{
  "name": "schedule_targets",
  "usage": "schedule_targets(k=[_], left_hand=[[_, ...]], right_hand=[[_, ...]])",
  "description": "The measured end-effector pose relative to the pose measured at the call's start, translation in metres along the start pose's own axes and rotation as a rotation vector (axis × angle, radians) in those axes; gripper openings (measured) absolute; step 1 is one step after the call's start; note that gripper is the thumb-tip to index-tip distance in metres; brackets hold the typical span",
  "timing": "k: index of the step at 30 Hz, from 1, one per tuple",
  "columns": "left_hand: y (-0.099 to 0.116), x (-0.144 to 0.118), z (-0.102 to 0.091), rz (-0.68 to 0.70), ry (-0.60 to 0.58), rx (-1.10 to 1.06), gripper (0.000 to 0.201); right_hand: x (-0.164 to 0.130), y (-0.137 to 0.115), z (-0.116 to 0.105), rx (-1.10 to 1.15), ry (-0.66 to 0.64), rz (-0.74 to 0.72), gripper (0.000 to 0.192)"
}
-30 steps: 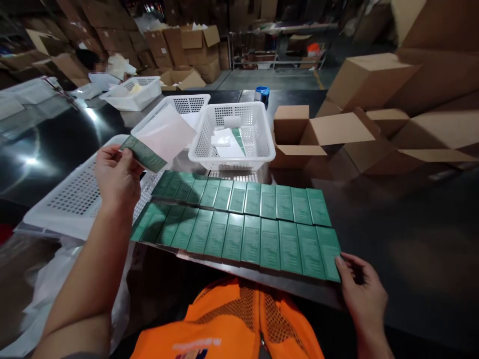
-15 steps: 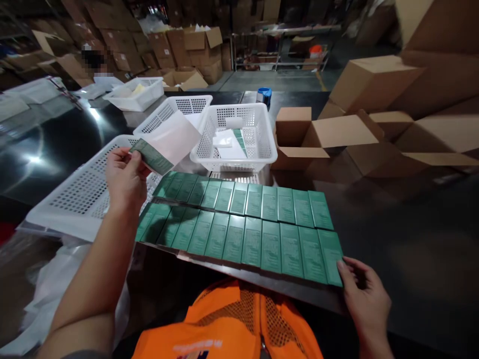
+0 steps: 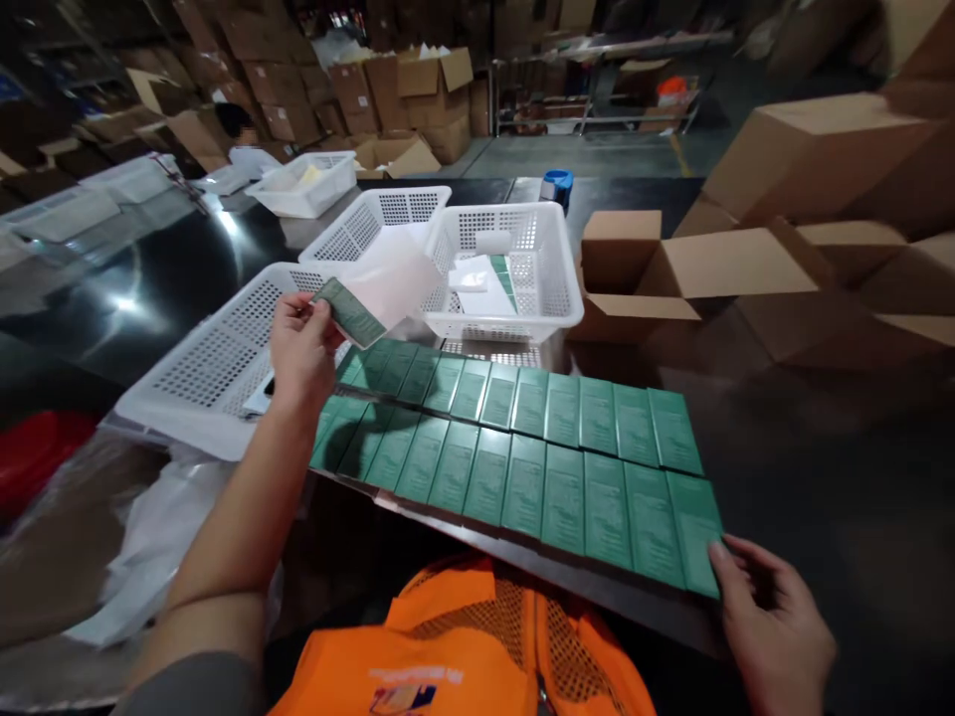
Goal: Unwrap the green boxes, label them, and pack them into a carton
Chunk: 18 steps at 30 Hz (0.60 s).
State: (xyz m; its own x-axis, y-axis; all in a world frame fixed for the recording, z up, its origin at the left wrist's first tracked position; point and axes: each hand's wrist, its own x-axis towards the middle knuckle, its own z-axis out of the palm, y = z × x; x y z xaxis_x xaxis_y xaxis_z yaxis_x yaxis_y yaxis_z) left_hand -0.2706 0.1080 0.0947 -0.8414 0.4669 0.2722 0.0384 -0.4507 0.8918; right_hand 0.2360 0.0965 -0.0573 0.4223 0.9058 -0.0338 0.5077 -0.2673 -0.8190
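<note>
Two rows of flat green boxes (image 3: 563,497) lie side by side along the table edge in front of me. My left hand (image 3: 304,343) is raised over their left end, shut on a green printed card (image 3: 350,311). A pale, translucent sheet (image 3: 399,278) reaches out from the card to the right; I cannot tell how they are joined. At the right end of the near row, my right hand (image 3: 776,617) has its thumb and curled fingers at the corner of the last box (image 3: 693,532).
A white basket (image 3: 556,288) holding papers and green pieces stands behind the boxes. Another white basket (image 3: 186,358) is at left, one more (image 3: 358,224) behind it. Open cartons (image 3: 634,308) stand at right. A person (image 3: 243,139) is at the far left. A blue tape dispenser (image 3: 556,187) stands behind.
My view has turned slightly to the left, so everything appears farther right. Both hands keep their places: the left with the card, the right at the end box.
</note>
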Motion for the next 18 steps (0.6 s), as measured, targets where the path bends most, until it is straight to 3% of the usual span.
schedule_targets(k=[6,10,14,18], left_hand=[[0.0,0.002,-0.001,-0.02,-0.021,0.022,0.037],[0.0,-0.009,-0.004,-0.011,-0.091,0.154,0.032],[-0.004,-0.057,-0.012,-0.076,-0.26,0.28,0.026],[-0.014,-0.119,-0.028,-0.284,-0.546,0.413,0.026]], right_hand=[[-0.005,-0.012,-0.004,-0.069,-0.05,0.025,0.052],[-0.011,-0.024,-0.006,-0.084,-0.074,0.045,0.046],[-0.01,-0.029,-0.006,-0.068,-0.064,0.048,0.045],[-0.007,-0.022,-0.001,-0.033,-0.02,0.058,0.049]])
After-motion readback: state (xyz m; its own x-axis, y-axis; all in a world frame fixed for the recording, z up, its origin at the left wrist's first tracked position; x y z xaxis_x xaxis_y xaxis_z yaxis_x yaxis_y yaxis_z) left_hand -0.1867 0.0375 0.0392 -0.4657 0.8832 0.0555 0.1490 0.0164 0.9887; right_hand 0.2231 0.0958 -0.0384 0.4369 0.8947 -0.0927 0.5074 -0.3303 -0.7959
